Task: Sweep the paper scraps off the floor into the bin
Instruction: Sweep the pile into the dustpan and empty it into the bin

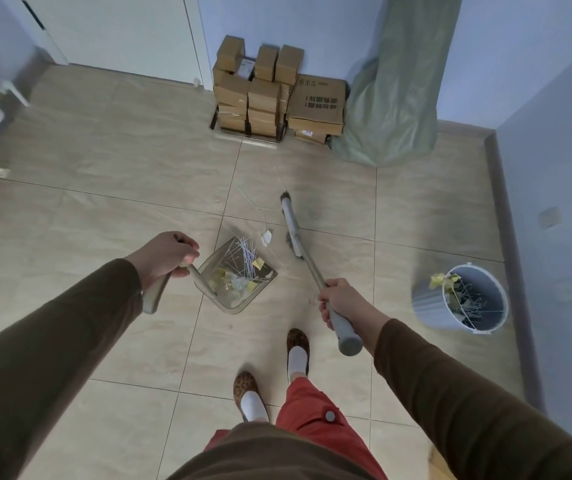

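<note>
Head view: left hand [165, 254] grips the scrap-filled dustpan [238, 275], right hand [341, 301] clenches the broom [291, 225], bin [461, 297] well right.

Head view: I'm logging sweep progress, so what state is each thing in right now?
Left hand: gripping the dustpan handle.
Right hand: gripping the broom handle.
Dustpan: on the floor, holding scraps.
Broom: head down by the pan's mouth.
Loose scrap: on the floor outside the pan.
Bin: upright, open, partly filled.
</note>
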Demonstrator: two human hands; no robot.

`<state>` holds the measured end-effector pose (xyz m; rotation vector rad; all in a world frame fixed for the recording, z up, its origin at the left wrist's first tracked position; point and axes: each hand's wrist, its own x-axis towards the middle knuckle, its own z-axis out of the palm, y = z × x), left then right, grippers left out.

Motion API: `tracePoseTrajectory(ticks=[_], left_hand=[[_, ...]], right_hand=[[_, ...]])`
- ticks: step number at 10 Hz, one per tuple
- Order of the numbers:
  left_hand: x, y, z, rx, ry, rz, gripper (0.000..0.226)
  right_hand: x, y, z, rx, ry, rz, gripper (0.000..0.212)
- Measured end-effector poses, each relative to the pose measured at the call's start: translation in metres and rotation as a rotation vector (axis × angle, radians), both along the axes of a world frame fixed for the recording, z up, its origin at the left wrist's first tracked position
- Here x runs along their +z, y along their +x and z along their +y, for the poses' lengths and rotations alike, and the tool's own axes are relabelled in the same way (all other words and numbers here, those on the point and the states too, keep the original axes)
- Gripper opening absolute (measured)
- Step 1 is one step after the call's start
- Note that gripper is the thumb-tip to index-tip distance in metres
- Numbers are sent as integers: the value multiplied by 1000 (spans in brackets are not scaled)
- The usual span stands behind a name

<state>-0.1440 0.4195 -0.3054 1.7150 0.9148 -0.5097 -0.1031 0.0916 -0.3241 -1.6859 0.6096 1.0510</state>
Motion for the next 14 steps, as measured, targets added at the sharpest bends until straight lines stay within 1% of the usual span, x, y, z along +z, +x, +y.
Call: tracePoseTrajectory(ticks=[1,2,3,4,5,6,7,8,9,10,11,12,13,14], left_hand=[[-6,4,2,17,-2,33,20],[-9,4,6,69,-27,58,19],[-10,5,9,119,-36,78,19],[-15,8,9,166,-35,101,19],[-20,11,9,202,-38,124,21],[-22,14,8,213,-33,137,23],[-21,13,9,224,-34,152,23],[-18,11,12,241,-39,150,23],[-16,11,11,231,-44,144,19],[-14,10,9,206,-49,129,17],[-9,8,8,157,-68,127,18],[-5,5,9,98,-86,128,20],[-3,1,10,68,-76,122,17],[-3,1,11,61,-63,133,20]], right_hand=[[-10,39,2,73,-54,-83,31],[-34,105,13,124,-100,-143,26],[-62,183,32,309,-196,-232,7],[-86,242,57,458,-263,-271,29],[-108,268,87,580,-276,-293,22],[-149,265,109,615,-269,-265,49],[-153,240,100,772,-365,-271,71],[-140,211,58,970,-429,-232,61],[-108,190,1,1143,-450,-197,48],[-66,177,-45,1268,-503,-192,39],[-27,163,-83,1247,-541,-234,40],[2,134,-119,1086,-530,-227,44],[12,109,-130,928,-499,-226,44],[-12,98,-108,783,-439,-202,43]])
